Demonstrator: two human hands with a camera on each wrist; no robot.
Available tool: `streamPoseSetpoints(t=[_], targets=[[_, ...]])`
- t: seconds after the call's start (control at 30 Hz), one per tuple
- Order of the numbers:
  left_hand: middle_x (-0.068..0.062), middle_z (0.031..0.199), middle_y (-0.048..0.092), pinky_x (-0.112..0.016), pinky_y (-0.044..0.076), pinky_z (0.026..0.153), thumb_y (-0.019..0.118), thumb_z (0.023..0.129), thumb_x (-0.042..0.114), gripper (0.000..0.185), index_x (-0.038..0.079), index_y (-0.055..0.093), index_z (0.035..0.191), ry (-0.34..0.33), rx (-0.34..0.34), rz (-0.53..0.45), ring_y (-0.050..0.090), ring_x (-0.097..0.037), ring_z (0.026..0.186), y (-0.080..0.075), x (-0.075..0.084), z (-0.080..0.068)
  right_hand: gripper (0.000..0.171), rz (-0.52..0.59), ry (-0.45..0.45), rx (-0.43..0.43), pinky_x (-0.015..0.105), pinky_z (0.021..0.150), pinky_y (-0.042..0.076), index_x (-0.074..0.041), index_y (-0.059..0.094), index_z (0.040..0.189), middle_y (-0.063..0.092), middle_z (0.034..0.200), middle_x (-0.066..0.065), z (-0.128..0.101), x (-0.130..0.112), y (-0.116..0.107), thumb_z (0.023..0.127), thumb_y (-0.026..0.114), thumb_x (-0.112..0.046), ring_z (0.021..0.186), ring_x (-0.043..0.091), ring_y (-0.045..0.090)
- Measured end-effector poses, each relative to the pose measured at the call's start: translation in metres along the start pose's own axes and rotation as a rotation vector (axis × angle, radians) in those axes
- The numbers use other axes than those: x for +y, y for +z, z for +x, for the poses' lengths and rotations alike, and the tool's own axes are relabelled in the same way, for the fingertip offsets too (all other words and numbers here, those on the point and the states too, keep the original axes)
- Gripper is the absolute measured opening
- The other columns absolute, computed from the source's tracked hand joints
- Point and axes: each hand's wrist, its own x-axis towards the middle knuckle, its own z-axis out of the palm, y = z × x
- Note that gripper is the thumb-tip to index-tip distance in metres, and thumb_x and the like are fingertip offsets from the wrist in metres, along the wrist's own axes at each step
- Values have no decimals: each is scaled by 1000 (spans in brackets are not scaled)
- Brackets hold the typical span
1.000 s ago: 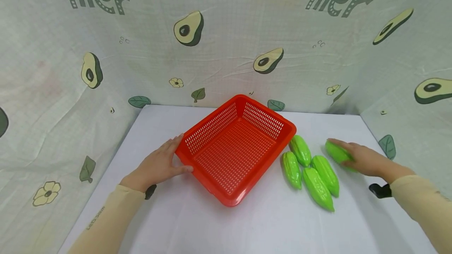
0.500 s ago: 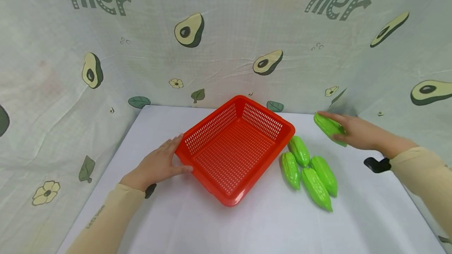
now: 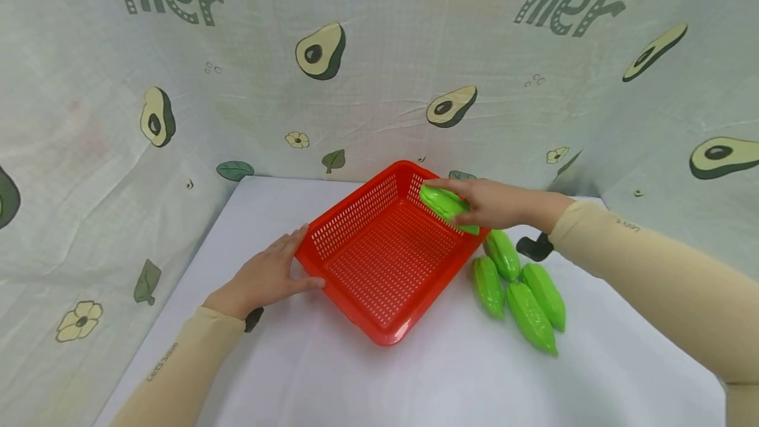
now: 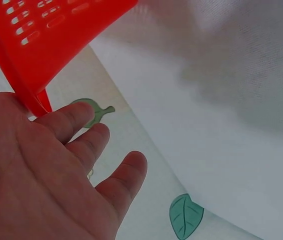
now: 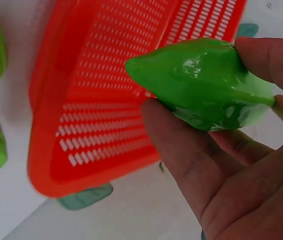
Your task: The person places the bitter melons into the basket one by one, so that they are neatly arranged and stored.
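On our white surface (image 3: 332,374) the red basket (image 3: 379,321) sits where it was a second ago with our left hand (image 3: 267,275) flat against its left corner, fingers straight and relaxed, while our right hand (image 3: 492,204) has swung in from the far right, so we judge the drop into the basket is close. Four gourds (image 3: 522,285) lie bunched just right of the basket, and the fifth gourd (image 3: 441,201), glossy bright green, ridged and tapering to a point, is in our right grip, thumb and fingers curled round it above the basket's far right wall.
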Motion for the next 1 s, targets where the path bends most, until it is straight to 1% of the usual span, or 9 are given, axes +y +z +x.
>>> streamPoseSetpoints(t=[0.07,0.17,0.3,0.4,0.53,0.73,0.8,0.87,1.0], targets=[[-19,159,30,-65,40,101,56,70,88,125,15,12,161,-6,-3,-3,27,-43,144,0,0,0,80,6,-26,-35,39,88,51,-34,24,159,50,140,8,17,-13,8,95,70,-20,105,22,55],[-19,159,30,-64,40,101,56,70,88,125,15,12,162,-9,-2,-2,27,-42,144,0,-1,0,80,21,-49,-87,36,86,52,-36,24,159,53,133,4,40,-29,21,95,69,-19,107,21,53],[-18,158,32,-63,41,101,55,71,88,124,15,12,162,0,4,6,27,-41,144,0,-2,2,79,39,-44,-166,29,79,53,-45,26,156,56,120,-3,64,-44,42,95,70,-22,104,17,54],[-17,158,33,-62,42,101,54,71,89,124,16,12,162,9,8,11,28,-41,144,1,-3,4,77,65,-42,-242,25,77,54,-51,29,153,55,123,-8,78,-51,57,95,71,-23,107,14,53],[-17,158,33,-62,42,101,53,71,89,124,16,12,162,16,11,8,28,-41,143,1,-4,4,76,122,-39,-319,27,75,56,-55,33,150,53,126,-8,91,-60,72,94,72,-22,109,16,52],[-17,158,33,-62,40,102,54,72,88,122,16,12,162,20,2,-9,28,-42,144,0,-3,3,75,155,-8,-367,29,76,56,-48,35,152,51,126,-8,105,-65,89,91,74,-27,114,18,48],[-17,158,33,-63,41,102,55,72,88,123,16,12,162,17,-1,-11,28,-42,143,1,-3,3,76,181,5,-387,31,76,56,-47,36,152,50,127,-8,108,-65,94,91,75,-25,116,19,46],[-16,158,33,-62,42,101,55,71,88,123,16,12,162,11,-2,-11,29,-41,144,1,-4,3,79,203,17,-408,32,77,57,-49,36,151,50,127,-8,110,-66,98,89,76,-22,117,19,45],[-16,158,34,-62,42,101,56,72,87,122,16,13,161,12,3,-5,29,-41,143,3,-5,3,84,221,13,-441,35,77,58,-48,36,151,50,125,-10,111,-69,104,86,80,-19,118,19,44]])
